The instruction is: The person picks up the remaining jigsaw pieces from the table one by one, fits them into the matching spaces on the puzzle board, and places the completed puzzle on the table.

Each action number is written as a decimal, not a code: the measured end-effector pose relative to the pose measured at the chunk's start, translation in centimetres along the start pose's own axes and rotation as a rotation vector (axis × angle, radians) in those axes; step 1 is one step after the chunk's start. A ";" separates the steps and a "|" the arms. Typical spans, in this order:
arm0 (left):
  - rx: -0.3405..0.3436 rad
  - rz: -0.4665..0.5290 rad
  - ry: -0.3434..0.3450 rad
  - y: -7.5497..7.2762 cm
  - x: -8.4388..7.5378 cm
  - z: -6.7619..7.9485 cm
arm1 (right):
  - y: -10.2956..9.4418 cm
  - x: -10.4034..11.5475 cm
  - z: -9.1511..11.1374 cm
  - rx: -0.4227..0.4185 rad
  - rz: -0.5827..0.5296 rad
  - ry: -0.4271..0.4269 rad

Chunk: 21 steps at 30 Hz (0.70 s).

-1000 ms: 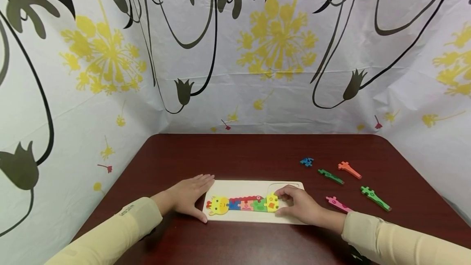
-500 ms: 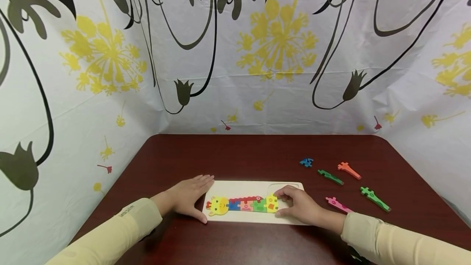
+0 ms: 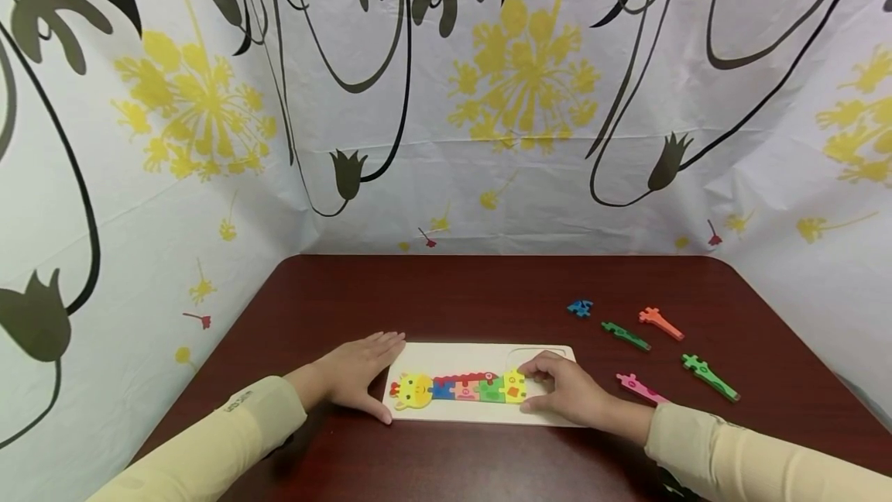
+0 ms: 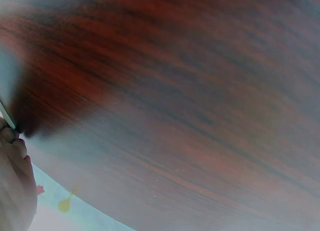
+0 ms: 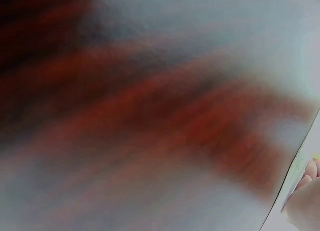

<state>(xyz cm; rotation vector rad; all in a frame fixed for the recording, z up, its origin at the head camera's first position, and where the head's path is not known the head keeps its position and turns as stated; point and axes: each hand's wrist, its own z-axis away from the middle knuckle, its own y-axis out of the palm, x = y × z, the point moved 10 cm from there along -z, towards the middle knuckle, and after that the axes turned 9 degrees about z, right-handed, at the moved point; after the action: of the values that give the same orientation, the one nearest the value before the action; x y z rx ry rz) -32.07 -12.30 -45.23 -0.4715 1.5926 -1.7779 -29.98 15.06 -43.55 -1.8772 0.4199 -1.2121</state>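
A pale wooden puzzle board [image 3: 460,413] lies flat on the dark table. On it a giraffe puzzle stretches from a yellow head [image 3: 414,391] at the left, through blue, pink and green body pieces, with a red strip [image 3: 463,377] above them. My left hand [image 3: 355,370] rests at the board's left edge, fingers straight and thumb spread. At the right end of the row, my right hand [image 3: 567,390] pinches a yellow puzzle piece [image 3: 515,386] between thumb and fingers, against the green piece [image 3: 491,390]. Only edges of the hands show in the wrist views.
Right of the board lie loose puzzle pieces: a blue one [image 3: 580,307], a dark green one [image 3: 626,335], an orange one [image 3: 662,323], a light green one [image 3: 711,376] and a pink one [image 3: 639,388]. A patterned curtain [image 3: 446,115] surrounds the table's back and sides.
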 end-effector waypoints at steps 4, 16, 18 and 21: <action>-0.002 0.003 -0.003 0.0 0.0 0.0 | 0.0 -0.1 0.0 0.000 0.000 0.001; -0.003 0.000 -0.007 0.0 0.1 -0.1 | 0.1 -0.2 0.1 0.015 -0.015 0.011; -0.002 -0.003 -0.006 0.0 0.1 -0.1 | 0.1 -0.2 0.1 0.017 -0.017 0.014; -0.001 -0.006 -0.002 0.0 0.1 -0.1 | 0.1 -0.3 0.1 0.023 -0.022 0.020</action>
<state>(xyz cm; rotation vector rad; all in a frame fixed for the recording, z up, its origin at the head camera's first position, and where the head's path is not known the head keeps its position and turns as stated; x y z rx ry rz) -32.16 -12.27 -45.26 -0.4792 1.5917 -1.7808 -30.04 15.22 -43.78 -1.8555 0.3952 -1.2466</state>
